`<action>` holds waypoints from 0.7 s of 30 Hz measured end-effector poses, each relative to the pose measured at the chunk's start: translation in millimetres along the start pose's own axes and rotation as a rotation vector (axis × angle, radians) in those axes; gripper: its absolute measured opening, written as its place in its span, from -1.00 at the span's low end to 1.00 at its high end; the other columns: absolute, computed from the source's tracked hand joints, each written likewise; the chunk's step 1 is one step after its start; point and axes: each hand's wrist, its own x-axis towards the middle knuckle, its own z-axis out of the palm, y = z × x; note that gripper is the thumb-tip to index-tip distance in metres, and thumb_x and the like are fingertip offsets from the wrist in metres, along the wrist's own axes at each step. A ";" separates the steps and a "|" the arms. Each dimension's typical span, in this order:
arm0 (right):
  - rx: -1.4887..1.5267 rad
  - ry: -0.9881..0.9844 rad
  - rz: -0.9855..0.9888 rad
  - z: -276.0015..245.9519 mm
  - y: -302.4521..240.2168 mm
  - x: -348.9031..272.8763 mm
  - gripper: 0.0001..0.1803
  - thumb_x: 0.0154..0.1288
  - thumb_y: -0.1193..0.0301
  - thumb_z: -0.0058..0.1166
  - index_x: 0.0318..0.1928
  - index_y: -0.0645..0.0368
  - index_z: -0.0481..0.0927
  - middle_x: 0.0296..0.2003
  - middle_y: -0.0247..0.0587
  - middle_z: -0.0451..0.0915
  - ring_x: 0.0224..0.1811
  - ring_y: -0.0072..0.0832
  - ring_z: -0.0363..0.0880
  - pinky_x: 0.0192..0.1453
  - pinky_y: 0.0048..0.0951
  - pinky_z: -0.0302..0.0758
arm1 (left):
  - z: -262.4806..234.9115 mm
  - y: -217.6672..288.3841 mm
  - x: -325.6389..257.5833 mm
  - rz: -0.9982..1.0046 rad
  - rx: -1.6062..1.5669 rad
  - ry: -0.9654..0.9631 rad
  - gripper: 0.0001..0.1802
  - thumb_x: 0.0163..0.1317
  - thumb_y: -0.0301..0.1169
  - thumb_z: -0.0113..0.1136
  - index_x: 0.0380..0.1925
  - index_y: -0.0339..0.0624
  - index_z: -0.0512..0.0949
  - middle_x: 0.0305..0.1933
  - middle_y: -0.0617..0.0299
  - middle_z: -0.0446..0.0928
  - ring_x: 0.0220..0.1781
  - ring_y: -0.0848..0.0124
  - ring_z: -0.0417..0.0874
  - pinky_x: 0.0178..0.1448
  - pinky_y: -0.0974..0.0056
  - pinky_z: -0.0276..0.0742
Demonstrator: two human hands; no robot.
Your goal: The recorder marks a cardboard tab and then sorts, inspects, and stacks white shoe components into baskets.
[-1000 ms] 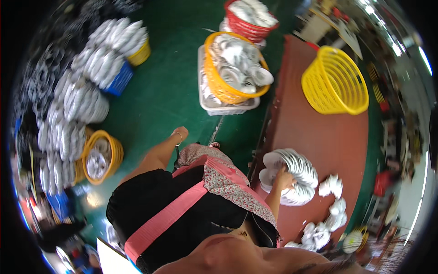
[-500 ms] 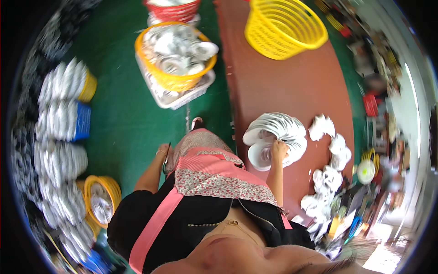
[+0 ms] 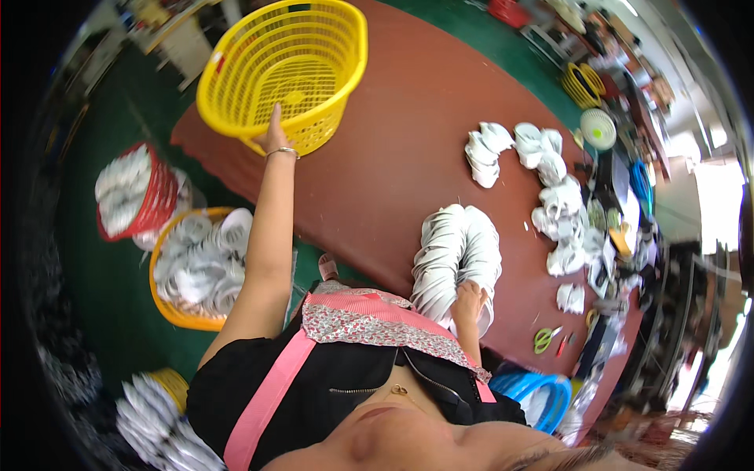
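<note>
My left hand (image 3: pixel 275 135) reaches far out and grips the near rim of an empty yellow mesh basket (image 3: pixel 287 67), which stands at the far left end of the brown table (image 3: pixel 393 157). A bangle sits on that wrist. My right hand (image 3: pixel 470 302) is close to my body and closed on the near end of a curved stack of white flat pieces (image 3: pixel 455 255) lying on the table. I wear a black top and a pink apron.
Loose heaps of white pieces (image 3: pixel 546 184) lie further right on the table, beside green scissors (image 3: pixel 542 339) and a small white fan (image 3: pixel 599 128). On the green floor at left stand a red basket (image 3: pixel 161 196) and an orange basket (image 3: pixel 177 314), both holding white pieces. A blue basket (image 3: pixel 550 392) sits at lower right.
My left arm has stretched out from my side and taken the yellow basket's rim. The view has swung toward the table. My right hand stays on the white stack.
</note>
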 end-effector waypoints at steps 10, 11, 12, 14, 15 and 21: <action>0.240 0.136 0.248 -57.3 -65.3 59.4 -0.83 -0.17 0.35 0.26 -0.60 0.20 0.61 -0.54 -0.14 0.62 -0.39 -0.18 0.60 -0.15 -0.17 0.44 | -130.4 54.9 137.4 -0.082 0.229 -0.229 -0.61 0.02 -0.61 0.14 -0.07 -0.24 0.48 -0.16 0.12 0.60 -0.21 0.16 0.70 -0.27 0.09 0.72; 0.343 0.139 0.370 -64.5 -62.0 71.8 -0.80 -0.13 0.35 0.27 -0.57 0.23 0.63 -0.56 -0.12 0.62 -0.46 -0.21 0.60 -0.25 -0.22 0.45 | -152.3 71.8 146.0 -0.029 0.245 -0.239 -0.50 0.00 -0.65 0.10 0.04 -0.24 0.44 -0.11 0.05 0.58 -0.23 0.20 0.68 -0.29 0.17 0.69; 0.445 0.145 0.487 -73.1 -56.2 88.2 -0.78 -0.10 0.34 0.29 -0.54 0.27 0.64 -0.58 -0.11 0.62 -0.53 -0.24 0.59 -0.36 -0.26 0.46 | -174.4 84.9 155.9 0.019 0.280 -0.210 -0.41 0.00 -0.66 0.09 0.14 -0.26 0.39 -0.08 -0.01 0.56 -0.22 0.22 0.67 -0.21 0.19 0.67; 0.552 0.172 0.409 -104.0 -33.8 121.7 -0.79 -0.02 0.36 0.28 -0.48 0.30 0.68 -0.60 -0.18 0.63 -0.54 -0.47 0.57 -0.43 -0.39 0.45 | -206.2 104.0 172.8 0.046 0.286 -0.191 -0.36 -0.02 -0.69 0.01 0.20 -0.34 0.34 0.02 0.02 0.55 -0.05 0.18 0.66 -0.03 0.18 0.64; 0.604 0.147 0.421 -122.5 -14.7 138.5 -0.81 0.00 0.40 0.25 -0.44 0.31 0.70 -0.57 -0.24 0.65 -0.49 -0.55 0.56 -0.38 -0.44 0.46 | -206.1 114.1 172.5 0.039 0.271 -0.199 -0.38 0.03 -0.68 -0.01 0.21 -0.43 0.31 0.06 -0.04 0.55 0.00 0.17 0.64 0.10 0.20 0.56; 1.091 0.264 0.123 -289.6 -125.7 231.9 -0.76 0.06 0.45 0.15 -0.28 0.36 0.72 -0.33 -0.25 0.73 -0.34 -0.53 0.61 -0.16 -0.50 0.50 | -234.8 105.9 188.8 0.076 0.187 -0.061 -0.52 0.19 -0.63 0.02 0.17 -0.41 0.40 0.12 0.00 0.53 0.08 0.26 0.60 0.16 0.24 0.51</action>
